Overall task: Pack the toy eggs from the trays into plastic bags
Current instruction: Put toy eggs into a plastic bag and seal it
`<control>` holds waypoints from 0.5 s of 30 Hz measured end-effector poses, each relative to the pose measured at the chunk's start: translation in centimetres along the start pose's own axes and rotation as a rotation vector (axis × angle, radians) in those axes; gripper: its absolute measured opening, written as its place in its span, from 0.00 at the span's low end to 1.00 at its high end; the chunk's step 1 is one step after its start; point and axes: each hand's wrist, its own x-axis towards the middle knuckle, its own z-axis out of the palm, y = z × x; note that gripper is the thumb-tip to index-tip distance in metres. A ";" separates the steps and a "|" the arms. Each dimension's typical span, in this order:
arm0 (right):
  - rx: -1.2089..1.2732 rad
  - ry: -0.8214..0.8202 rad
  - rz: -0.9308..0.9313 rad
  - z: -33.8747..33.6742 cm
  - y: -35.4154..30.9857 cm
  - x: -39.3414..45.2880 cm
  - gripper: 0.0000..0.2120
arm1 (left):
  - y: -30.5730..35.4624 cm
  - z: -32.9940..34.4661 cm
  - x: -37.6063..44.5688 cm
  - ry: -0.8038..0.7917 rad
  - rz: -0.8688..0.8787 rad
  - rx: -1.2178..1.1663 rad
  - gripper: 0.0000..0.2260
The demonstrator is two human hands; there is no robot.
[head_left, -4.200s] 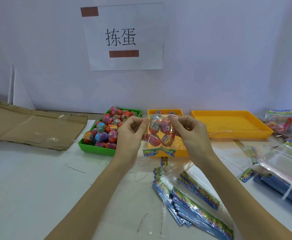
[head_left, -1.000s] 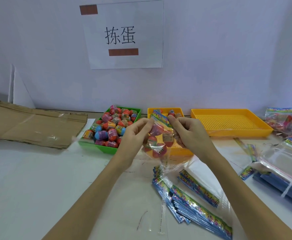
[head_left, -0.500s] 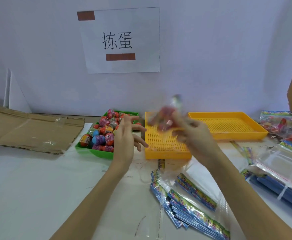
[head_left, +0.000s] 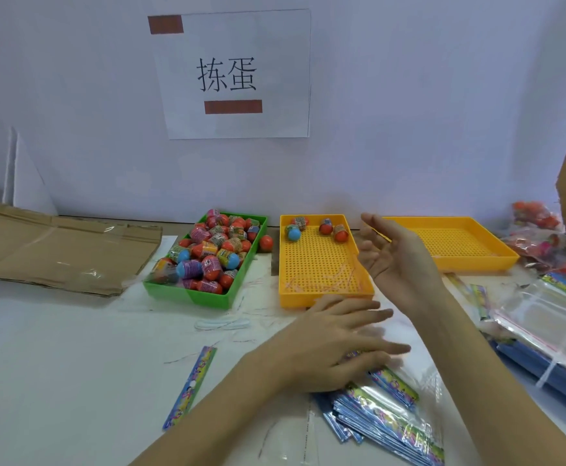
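Both hands free above the stack of plastic bags (head_left: 389, 418), toy eggs waiting in the trays.

Nearest, the left hand (head_left: 335, 344) rests palm-down on the bag stack, fingers straight and spread, gripping nothing. Just beyond, the right hand (head_left: 399, 260) hovers palm-up over the table, fingers loosely extended and empty. Farther back, the middle yellow tray (head_left: 322, 284) holds four toy eggs (head_left: 340, 232) at its far end; the green tray (head_left: 187, 292) to its left is heaped with eggs, one loose egg (head_left: 266, 243) between them.
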 end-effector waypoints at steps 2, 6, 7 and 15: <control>-0.001 0.019 0.017 -0.2 0.1 0.0 0.07 | 0.0 -0.1 -0.1 -0.057 -0.024 0.039 0.18; 0.008 0.043 0.041 -0.3 0.3 0.1 0.06 | -0.8 -0.6 -0.4 -0.029 -0.061 0.039 0.17; 0.005 0.045 0.043 -0.3 0.3 0.1 0.06 | -0.9 -0.6 -0.4 -0.011 -0.053 0.032 0.17; -0.059 0.063 0.052 -0.7 0.6 0.4 0.06 | -1.6 -1.4 -0.6 0.197 -0.090 -0.111 0.14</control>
